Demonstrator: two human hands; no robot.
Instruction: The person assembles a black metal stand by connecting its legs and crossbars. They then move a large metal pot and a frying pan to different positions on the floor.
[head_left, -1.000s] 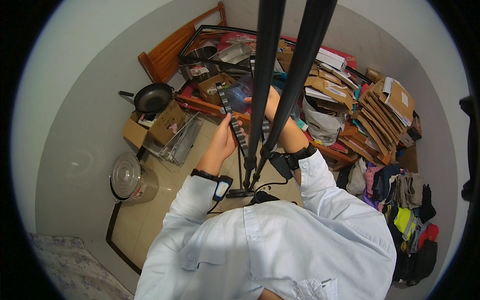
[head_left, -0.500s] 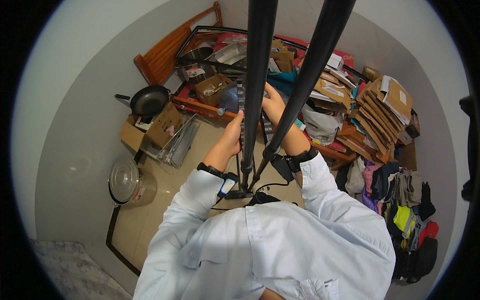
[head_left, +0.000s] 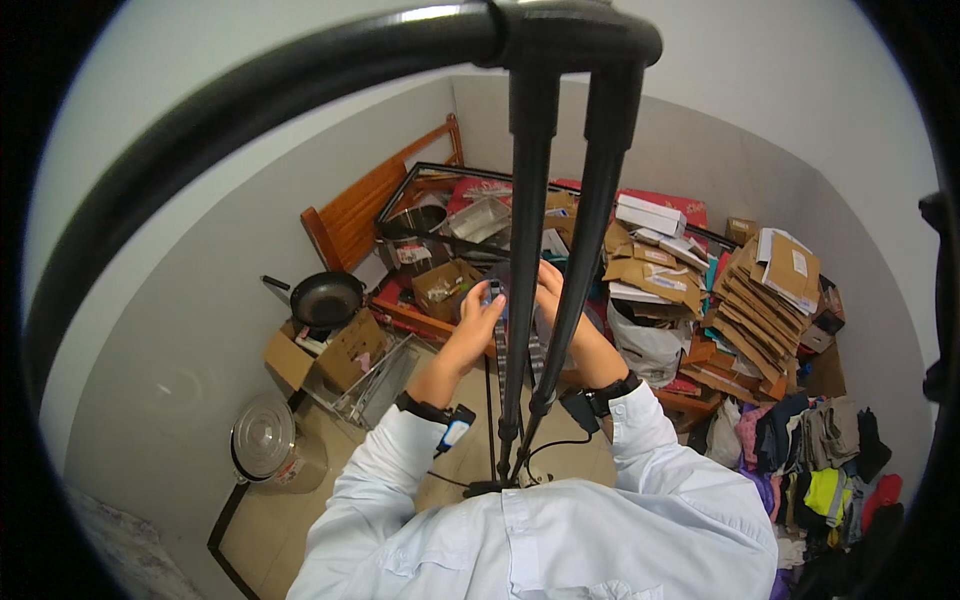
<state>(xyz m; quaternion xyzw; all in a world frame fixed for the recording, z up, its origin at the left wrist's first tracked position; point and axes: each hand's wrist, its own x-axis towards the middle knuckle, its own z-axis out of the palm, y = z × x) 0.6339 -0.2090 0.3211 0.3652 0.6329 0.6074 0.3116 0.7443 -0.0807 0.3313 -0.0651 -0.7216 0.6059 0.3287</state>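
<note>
A black tubular stand (head_left: 530, 250) rises in front of me, with two upright poles and a thick bar curving left from its top. Behind the poles runs a dark notched strip (head_left: 503, 355). My left hand (head_left: 476, 330) is closed around the strip's upper end, left of the poles, thumb and fingers bent about it. My right hand (head_left: 552, 292) is on the far side, partly covered by the poles, its fingers curled inward; what they hold is hidden. Black bands with small devices circle both wrists, and a cable hangs from them.
A lidded steel pot (head_left: 270, 445) stands on the floor at left, near a cardboard box (head_left: 325, 358) with a frying pan (head_left: 327, 299) on it. A wooden bed (head_left: 375, 200) carries boxes, pans and stacked flat cartons (head_left: 765, 300). Clothes (head_left: 815, 440) lie piled at right.
The view has tilted up, so the room sits lower and the stand's top with its curved bar now shows. My left hand has shifted to the notched strip's upper end.
</note>
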